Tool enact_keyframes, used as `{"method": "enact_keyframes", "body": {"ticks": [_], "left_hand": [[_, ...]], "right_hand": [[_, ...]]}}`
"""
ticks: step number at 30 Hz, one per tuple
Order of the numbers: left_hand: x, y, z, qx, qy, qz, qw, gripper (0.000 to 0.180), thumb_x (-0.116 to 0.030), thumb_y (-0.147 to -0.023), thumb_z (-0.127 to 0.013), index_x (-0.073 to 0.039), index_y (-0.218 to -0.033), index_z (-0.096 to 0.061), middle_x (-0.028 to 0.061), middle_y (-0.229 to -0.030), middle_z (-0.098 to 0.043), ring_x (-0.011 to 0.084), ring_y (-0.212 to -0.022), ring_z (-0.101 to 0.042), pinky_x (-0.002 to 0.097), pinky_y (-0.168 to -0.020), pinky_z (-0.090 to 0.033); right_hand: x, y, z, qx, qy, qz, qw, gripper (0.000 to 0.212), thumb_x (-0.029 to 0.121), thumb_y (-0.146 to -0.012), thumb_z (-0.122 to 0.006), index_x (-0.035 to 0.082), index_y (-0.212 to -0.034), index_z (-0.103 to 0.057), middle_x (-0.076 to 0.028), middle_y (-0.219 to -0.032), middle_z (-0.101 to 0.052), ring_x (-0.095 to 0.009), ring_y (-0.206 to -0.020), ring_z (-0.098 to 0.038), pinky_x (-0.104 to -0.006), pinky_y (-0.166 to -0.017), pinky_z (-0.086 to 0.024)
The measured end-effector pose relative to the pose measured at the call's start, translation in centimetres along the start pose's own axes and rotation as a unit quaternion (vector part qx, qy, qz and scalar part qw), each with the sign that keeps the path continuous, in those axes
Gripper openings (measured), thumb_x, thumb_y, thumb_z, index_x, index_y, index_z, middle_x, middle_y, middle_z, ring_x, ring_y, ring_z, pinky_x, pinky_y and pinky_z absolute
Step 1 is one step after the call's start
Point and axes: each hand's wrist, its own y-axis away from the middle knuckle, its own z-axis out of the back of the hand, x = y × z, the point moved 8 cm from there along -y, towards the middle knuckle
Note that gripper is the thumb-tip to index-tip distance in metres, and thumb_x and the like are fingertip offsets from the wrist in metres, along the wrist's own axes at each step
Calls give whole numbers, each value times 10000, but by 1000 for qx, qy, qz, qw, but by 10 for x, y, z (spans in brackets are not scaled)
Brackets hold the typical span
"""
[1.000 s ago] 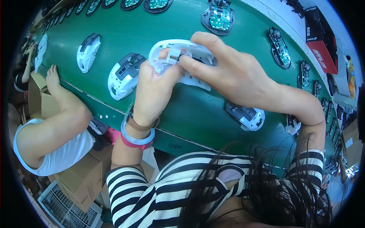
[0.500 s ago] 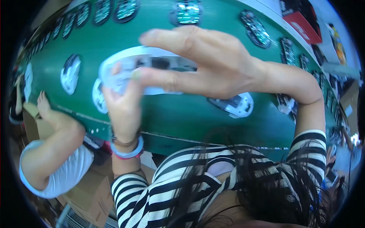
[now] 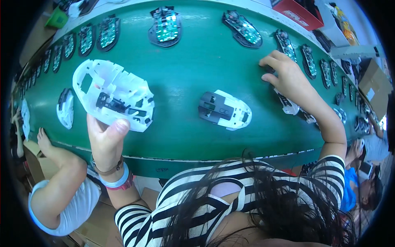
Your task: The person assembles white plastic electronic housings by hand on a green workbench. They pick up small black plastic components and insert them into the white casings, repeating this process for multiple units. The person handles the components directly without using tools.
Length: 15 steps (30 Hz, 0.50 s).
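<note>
My left hand [image 3: 108, 133] grips a white translucent computer mouse shell [image 3: 140, 88], thumb over its near edge. The shell's hollow inside faces up, with a black part [image 3: 111, 103] fixed in it. Over at the right, my right hand [image 3: 288, 74] is above the green belt, thumb and index finger bent and apart. Something dark shows near its fingertips, too unclear to name. Partly under the right wrist lies a white and dark mouse shell [image 3: 290, 108]. Between my hands, a grey and white mouse shell [image 3: 226, 110] lies on the belt.
Mouse bases with green circuit boards [image 3: 165, 29] line the far side of the green belt [image 3: 185, 74]. Another white mouse shell [image 3: 65, 108] lies at the left. A co-worker's arm [image 3: 61, 173] rests by the near left edge. A red box [image 3: 298, 14] stands beyond the far edge.
My right hand has left the shell and moved right over the belt. My left hand has lowered and moved left with the shell. The view has shifted too.
</note>
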Motion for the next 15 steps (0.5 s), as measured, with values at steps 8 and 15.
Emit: {"method": "enact_keyframes", "body": {"ticks": [8,15], "left_hand": [[-8,-26,-37,41,-112,-27,992,820,-221,-738,-735,20,-1434,-376,124,-1226,-574,185,-1106,-563,313,-982,-417],[0,-27,-23,32,-113,-44,992,774,-69,-739,-730,-35,-1431,-385,128,-1227,-552,183,-1067,-566,295,-922,-467]], "right_hand": [[89,-18,50,-245,-57,268,930,230,-51,-780,-667,2,-1003,-658,-146,-905,-646,-298,-824,-659,-358,-723,-548],[200,-20,33,-345,-124,576,731,218,7,-710,-706,-37,-923,-682,-138,-957,-628,-299,-869,-629,-375,-764,-550]]}}
